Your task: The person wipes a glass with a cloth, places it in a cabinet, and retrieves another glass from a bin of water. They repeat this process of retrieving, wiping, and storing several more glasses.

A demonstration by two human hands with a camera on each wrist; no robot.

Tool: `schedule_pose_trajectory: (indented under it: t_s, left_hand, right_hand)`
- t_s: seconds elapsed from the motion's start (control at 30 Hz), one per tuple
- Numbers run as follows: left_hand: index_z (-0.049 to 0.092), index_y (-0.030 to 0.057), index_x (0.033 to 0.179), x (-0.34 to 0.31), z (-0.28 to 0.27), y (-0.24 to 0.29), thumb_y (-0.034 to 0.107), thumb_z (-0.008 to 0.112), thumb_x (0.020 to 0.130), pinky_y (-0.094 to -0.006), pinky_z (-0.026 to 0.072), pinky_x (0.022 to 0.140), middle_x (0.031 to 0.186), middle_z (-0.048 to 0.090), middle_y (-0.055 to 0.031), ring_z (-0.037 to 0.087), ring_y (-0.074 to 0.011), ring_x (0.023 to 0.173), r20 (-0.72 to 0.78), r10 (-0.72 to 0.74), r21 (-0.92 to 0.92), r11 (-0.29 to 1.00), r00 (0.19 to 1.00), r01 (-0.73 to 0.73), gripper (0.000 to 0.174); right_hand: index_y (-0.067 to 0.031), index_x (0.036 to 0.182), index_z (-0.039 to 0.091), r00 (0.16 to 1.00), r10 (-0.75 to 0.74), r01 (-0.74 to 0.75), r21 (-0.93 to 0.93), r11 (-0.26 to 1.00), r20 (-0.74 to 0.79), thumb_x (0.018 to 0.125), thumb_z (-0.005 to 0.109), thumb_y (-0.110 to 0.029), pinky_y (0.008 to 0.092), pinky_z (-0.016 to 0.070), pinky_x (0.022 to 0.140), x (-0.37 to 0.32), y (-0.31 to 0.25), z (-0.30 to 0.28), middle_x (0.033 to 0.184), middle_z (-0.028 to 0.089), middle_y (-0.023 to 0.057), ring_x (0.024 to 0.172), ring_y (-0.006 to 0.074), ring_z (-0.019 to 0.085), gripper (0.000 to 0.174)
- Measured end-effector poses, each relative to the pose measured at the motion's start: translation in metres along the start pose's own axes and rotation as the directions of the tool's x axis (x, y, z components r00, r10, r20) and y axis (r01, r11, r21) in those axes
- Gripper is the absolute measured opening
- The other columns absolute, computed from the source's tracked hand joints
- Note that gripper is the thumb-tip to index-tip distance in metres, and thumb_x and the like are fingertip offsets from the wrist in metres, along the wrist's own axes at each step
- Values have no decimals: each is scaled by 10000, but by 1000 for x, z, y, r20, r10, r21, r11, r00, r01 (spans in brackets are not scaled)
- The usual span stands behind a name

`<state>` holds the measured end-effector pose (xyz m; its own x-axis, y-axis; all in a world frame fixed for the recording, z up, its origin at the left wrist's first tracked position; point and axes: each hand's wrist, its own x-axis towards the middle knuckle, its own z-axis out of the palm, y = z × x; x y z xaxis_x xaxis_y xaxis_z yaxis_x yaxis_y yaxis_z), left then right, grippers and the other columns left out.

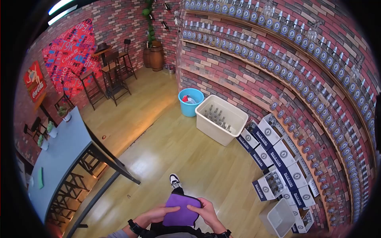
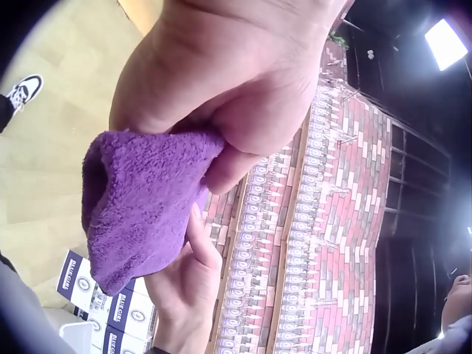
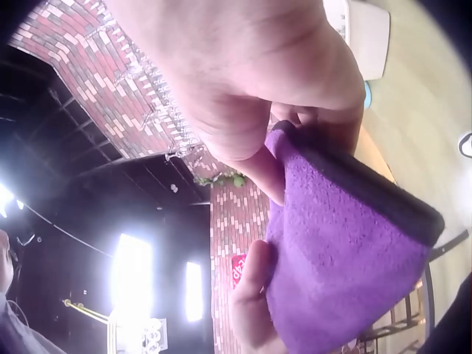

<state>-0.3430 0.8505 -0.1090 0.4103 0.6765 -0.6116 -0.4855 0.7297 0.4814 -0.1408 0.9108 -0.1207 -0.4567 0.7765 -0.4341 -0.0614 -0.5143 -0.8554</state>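
Note:
A folded purple cloth (image 1: 181,209) with a dark edge is held in front of the body by both hands. The left hand (image 1: 155,214) grips its left side, thumb on top; the right hand (image 1: 208,215) pinches the upper right side, thumb also on top. In the left wrist view the fuzzy cloth (image 2: 144,199) hangs from the left hand (image 2: 221,81), with the right hand (image 2: 188,291) at its lower edge. The right wrist view has the cloth (image 3: 346,251) under the right hand (image 3: 258,81), and the left thumb touches its side.
A blue-grey table (image 1: 65,146) with a green cloth (image 1: 40,177) stands left. Ahead are a blue bucket (image 1: 191,108) and a beige bin (image 1: 216,129) of bottles. Stacked boxes (image 1: 283,152), a grey bin (image 1: 278,218) and bottle shelves (image 1: 238,59) line the right.

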Motion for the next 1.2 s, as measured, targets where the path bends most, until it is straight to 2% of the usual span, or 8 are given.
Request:
schedule_pose_trajectory:
  t_s: [0.1, 0.27, 0.5, 0.63, 0.97, 1.03, 1.17, 1.2]
  left_hand:
    - [463, -25, 1239, 49, -12, 38, 172, 520, 923, -330, 433, 941, 1212, 535, -114, 539, -200, 1077, 157, 22, 5, 1000, 987, -23, 377]
    - [465, -22, 1235, 94, -33, 153, 166, 508, 927, -342, 431, 944, 1209, 534, -111, 536, -207, 1078, 163, 133, 84, 985, 978, -148, 363]
    - [499, -25, 1202, 92, -72, 288, 117, 510, 919, -335, 441, 913, 1148, 570, -99, 554, -195, 1031, 86, 214, 155, 962, 973, -226, 316]
    - [510, -28, 1190, 100, -89, 311, 95, 521, 908, -332, 446, 894, 1112, 591, -90, 566, -191, 1004, 29, 252, 98, 962, 967, -254, 308]
    - [495, -23, 1205, 117, -110, 340, 92, 538, 896, -337, 440, 905, 1149, 572, -107, 556, -200, 1032, -113, 296, -60, 951, 948, -304, 333]
    - [484, -19, 1217, 119, -116, 347, 92, 538, 895, -339, 439, 907, 1149, 572, -107, 556, -203, 1033, -163, 327, -62, 938, 931, -340, 344]
    - [492, -22, 1202, 123, -120, 367, 73, 542, 886, -336, 443, 900, 1143, 575, -105, 561, -203, 1022, -252, 374, -75, 912, 893, -403, 334]
    - [492, -22, 1202, 128, -123, 375, 73, 542, 886, -336, 443, 900, 1143, 575, -105, 561, -203, 1022, -253, 387, -67, 907, 887, -415, 334]
  right_hand:
    - [9, 983, 597, 999, -8, 6, -51, 999, -41, 750, 739, -117, 228, 477, 719, 49, -23, -19, 887, 632, 43, 794, 104, 590, 300]
    - [-2, 977, 605, 999, 12, -21, -186, 982, -47, 751, 743, -143, 221, 475, 704, 155, -113, -5, 861, 632, 31, 767, 90, 583, 299]
    - [-16, 961, 612, 993, -19, 50, -258, 965, 119, 767, 725, -120, 216, 464, 698, 262, -193, 41, 834, 626, 10, 761, 76, 571, 248]
    - [-8, 956, 605, 988, 39, -10, -191, 981, 149, 761, 725, -102, 221, 468, 721, 303, -199, 53, 849, 627, 12, 779, 85, 579, 247]
    - [2, 915, 592, 985, 108, -68, -277, 959, 131, 736, 747, -134, 215, 453, 647, 370, -224, 64, 823, 618, 32, 733, 83, 566, 274]
    - [-7, 932, 584, 989, 131, -112, -232, 966, 70, 745, 740, -144, 216, 451, 620, 386, -224, 60, 811, 616, 33, 712, 80, 565, 279]
    - [5, 928, 561, 983, 133, -134, 5, 991, 125, 774, 705, -121, 249, 514, 585, 423, -231, 52, 793, 616, 60, 677, 127, 615, 246]
    - [-9, 924, 554, 982, 143, -143, -13, 990, 123, 806, 650, -44, 262, 545, 604, 437, -235, 46, 792, 602, 55, 670, 132, 613, 156]
